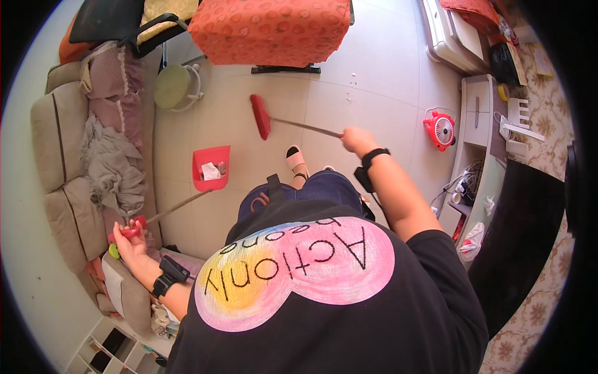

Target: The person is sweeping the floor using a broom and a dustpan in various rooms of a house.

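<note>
My left hand [131, 240] is closed around the red grip of a long-handled dustpan [198, 161], whose red pan lies on the tiled floor with white paper and other scraps in it. In my right hand [359, 141] is the upper end of a broom's thin metal handle. The red broom head [260, 117] is over the floor to the right of the dustpan and apart from it; whether its bristles touch the floor is unclear. Small white bits [349, 97] lie on the tiles beyond the handle.
A table under a red strawberry-print cloth [271, 32] stands ahead. A green-topped stool [173, 87] and a beige sofa [58, 135] with crumpled covers are at left. At right are a red fan [441, 131], a white cabinet [477, 107] with cables, and a large black screen [518, 243].
</note>
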Demonstrator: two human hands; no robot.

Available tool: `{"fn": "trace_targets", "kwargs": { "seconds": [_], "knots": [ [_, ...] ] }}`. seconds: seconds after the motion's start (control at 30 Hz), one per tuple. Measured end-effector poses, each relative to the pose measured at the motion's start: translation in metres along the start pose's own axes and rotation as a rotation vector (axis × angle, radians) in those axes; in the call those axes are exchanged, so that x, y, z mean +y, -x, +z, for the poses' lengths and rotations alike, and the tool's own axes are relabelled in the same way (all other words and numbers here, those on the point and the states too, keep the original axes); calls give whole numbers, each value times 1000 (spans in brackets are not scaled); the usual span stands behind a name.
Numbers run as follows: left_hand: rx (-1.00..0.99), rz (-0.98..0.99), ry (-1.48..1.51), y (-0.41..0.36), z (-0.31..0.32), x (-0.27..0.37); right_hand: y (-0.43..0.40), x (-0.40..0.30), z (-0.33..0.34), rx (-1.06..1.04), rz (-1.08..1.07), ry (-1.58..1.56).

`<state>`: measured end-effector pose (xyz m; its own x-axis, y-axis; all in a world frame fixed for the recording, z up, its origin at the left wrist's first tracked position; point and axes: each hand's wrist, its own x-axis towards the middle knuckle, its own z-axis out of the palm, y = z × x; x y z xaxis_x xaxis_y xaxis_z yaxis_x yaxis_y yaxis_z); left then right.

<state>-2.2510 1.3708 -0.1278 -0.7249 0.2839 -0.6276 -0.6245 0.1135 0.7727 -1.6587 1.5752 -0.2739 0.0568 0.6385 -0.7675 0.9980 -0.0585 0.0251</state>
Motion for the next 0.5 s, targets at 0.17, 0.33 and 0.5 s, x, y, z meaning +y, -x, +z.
{"fn": "trace_targets", "kwargs": {
  "seconds": [0.17, 0.33, 0.5],
  "knots": [
    [-40, -24, -42, -31, 33, -14, -8, 112, 11, -35, 133, -57],
    [-43, -54, -70, -57, 54, -27, 55, 167, -30, -11, 346, 0],
    [-163, -101, -91, -62, 86, -43, 106, 187, -11, 192, 348, 65]
  ]
}}
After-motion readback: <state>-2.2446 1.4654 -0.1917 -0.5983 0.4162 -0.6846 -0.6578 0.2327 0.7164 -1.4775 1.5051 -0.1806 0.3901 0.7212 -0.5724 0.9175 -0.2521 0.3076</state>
